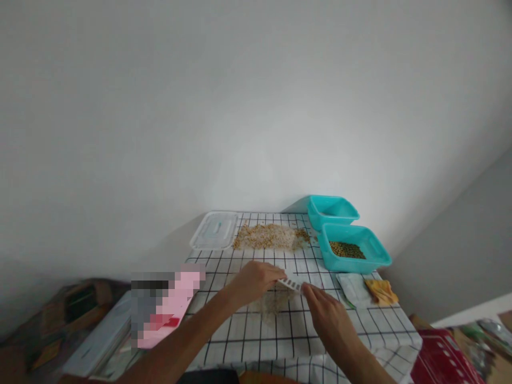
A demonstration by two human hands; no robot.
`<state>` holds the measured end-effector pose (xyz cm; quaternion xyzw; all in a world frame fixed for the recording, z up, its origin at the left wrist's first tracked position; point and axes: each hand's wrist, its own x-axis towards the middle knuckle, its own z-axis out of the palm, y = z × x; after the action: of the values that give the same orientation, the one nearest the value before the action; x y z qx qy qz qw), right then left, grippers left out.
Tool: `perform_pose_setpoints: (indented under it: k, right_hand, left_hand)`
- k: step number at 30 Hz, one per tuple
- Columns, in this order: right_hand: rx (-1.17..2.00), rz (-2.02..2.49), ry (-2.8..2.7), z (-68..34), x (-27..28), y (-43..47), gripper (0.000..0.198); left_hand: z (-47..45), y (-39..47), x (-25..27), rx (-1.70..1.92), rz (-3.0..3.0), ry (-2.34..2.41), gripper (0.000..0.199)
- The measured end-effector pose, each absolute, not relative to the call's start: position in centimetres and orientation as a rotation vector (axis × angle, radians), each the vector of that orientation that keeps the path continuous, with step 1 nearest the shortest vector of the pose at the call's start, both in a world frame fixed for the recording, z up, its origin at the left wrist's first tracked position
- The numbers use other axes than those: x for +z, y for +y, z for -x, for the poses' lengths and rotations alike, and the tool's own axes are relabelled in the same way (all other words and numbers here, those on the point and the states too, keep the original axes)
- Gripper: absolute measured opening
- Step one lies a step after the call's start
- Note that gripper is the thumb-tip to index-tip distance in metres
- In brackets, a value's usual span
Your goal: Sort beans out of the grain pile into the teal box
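- two hands: left hand and right hand pinching opposite ends of the small card.
- easily scattering the grain pile beneath if tilted.

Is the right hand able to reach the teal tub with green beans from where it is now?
Probably yes: the right hand is near the card, and only bare checked cloth lies between it and the teal tub.

Checked cloth looks matt and soft; the teal tubs and clear lid are smooth, glossy plastic — the strip perhaps card.
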<state>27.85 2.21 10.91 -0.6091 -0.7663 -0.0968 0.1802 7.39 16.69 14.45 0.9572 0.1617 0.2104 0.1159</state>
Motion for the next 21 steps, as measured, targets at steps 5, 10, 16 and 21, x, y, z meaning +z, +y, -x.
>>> perform_pose_setpoints:
  k: [5, 10, 16, 21]
  right_hand:
    - [-0.351, 1.484, -2.27, -26.9, 12.2, 6.0, 0.046]
    - [-0.302, 1.37, -2.37, -26.3, 12.1, 10.9, 0.042]
    - [-0.291, 1.38, -2.389, -26.6, 10.9, 12.1, 0.042]
    - [-0.286, 1.396, -2.373, -27.0, 10.3, 10.3, 0.044]
  left_hand:
    - [-3.9, 16.7, 14.6, 0.74, -2.893, 0.677, 0.032]
    - [-1.8, 17.7, 12.9, 0.78, -2.929, 0.894, 0.03]
    - [-2.1, 18.4, 10.7, 0.761, -2.977, 0.947, 0.029]
    - [-2.3, 17.2, 10.5, 0.739, -3.036, 0.886, 0.033]
